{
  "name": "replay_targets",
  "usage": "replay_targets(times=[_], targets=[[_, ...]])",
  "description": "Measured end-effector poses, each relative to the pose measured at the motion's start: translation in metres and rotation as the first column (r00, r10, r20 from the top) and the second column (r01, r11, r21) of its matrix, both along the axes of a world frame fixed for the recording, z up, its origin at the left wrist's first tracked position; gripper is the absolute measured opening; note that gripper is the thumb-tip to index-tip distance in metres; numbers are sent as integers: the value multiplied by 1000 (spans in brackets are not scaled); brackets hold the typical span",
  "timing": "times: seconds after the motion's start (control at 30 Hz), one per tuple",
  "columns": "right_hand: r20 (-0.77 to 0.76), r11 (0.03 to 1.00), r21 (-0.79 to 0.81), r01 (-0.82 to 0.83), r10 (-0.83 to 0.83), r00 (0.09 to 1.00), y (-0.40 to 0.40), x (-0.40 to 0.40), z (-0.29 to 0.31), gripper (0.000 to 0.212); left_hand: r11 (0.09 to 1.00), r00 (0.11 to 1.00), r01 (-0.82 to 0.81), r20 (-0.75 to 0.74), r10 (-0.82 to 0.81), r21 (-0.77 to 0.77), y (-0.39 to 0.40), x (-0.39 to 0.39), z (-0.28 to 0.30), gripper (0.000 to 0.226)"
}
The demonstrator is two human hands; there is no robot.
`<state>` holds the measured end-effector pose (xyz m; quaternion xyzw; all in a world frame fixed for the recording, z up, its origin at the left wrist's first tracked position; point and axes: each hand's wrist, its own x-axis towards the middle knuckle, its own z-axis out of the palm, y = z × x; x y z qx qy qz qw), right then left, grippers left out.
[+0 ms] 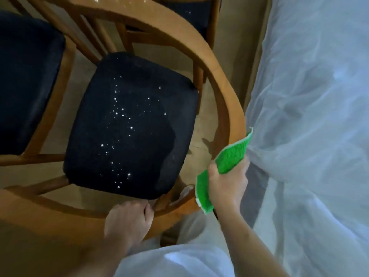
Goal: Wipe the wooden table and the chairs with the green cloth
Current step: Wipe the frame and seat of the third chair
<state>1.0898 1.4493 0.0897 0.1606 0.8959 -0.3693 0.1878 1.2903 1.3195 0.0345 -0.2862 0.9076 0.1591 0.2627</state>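
- I count three chairs: the one under my hands (209,62), a second (30,76) off beyond my left hand, and a third (191,15) farther away past the curved rail, only partly seen.
- One green cloth (229,156), and it is in my right hand (227,186), my fingers curled round its middle; one end stands up above my fist against the outer side of the curved wooden backrest, the other end hangs below my thumb.
- My left hand (127,218) is closed over the near part of the same backrest, fingers wrapped over the rail just beside a wooden spindle, to the left of my right hand.
- The dark seat cushion (129,126) lies ahead of my left hand, inside the curve of the rail; many small bright specks are scattered down its middle. I cannot tell what they are.
- To the outer side of my right hand hangs pale sheer fabric (309,116), close against the backrest and the cloth.
- Pale floor (83,72) shows between the chair frames.
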Motion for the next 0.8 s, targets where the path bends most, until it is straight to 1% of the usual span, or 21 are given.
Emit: replay_targets(times=[0.1,0.17,0.2,0.27,0.33,0.37,0.43,0.5,0.53,0.57,0.6,0.63,0.67,0.7,0.77,0.8], targets=[[31,994,99,-39,36,999,-2,-17,-4,48,999,999,-31,-27,32,12,-4,-7,-1,42],[50,979,165,-118,111,993,-5,-36,-2,48,1000,1000,-23,6,23,13,-4,-6,1,38],[61,967,193,-168,160,985,-7,-51,-2,47,998,998,-54,28,53,21,-3,-6,1,39],[97,915,264,-304,289,952,-18,-95,-3,47,983,981,-172,103,165,66,-4,-11,-2,39],[161,828,318,-462,433,887,-42,-144,-10,47,942,936,-306,227,270,139,-4,-27,1,33],[186,793,325,-515,480,857,-57,-165,-15,46,905,911,-377,252,326,195,-1,-39,3,29],[192,749,328,-575,543,817,-79,-189,-23,52,781,862,-508,205,465,363,15,-74,14,26],[143,748,273,-605,590,794,-92,-201,-34,53,643,801,-544,103,590,539,35,-126,31,27],[126,741,243,-626,616,777,-93,-205,-35,52,586,774,-525,60,631,616,46,-154,38,31],[120,737,199,-646,636,762,-90,-207,-34,50,542,751,-497,23,660,677,57,-181,45,36],[123,746,125,-654,643,756,-82,-208,-33,48,518,726,-480,-11,688,708,66,-206,50,38],[133,768,20,-640,632,763,-72,-206,-31,46,520,696,-487,-48,716,702,74,-228,53,35],[145,793,-94,-602,609,780,-60,-202,-29,41,544,665,-522,-85,742,657,80,-246,55,32],[157,810,-189,-556,583,797,-47,-195,-27,36,575,640,-577,-117,760,580,85,-259,55,30],[185,809,-304,-504,569,802,-25,-179,-21,29,610,607,-657,-169,776,443,95,-270,53,29],[205,803,-343,-488,571,795,-18,-172,-19,30,619,599,-675,-193,777,401,100,-271,53,30]])
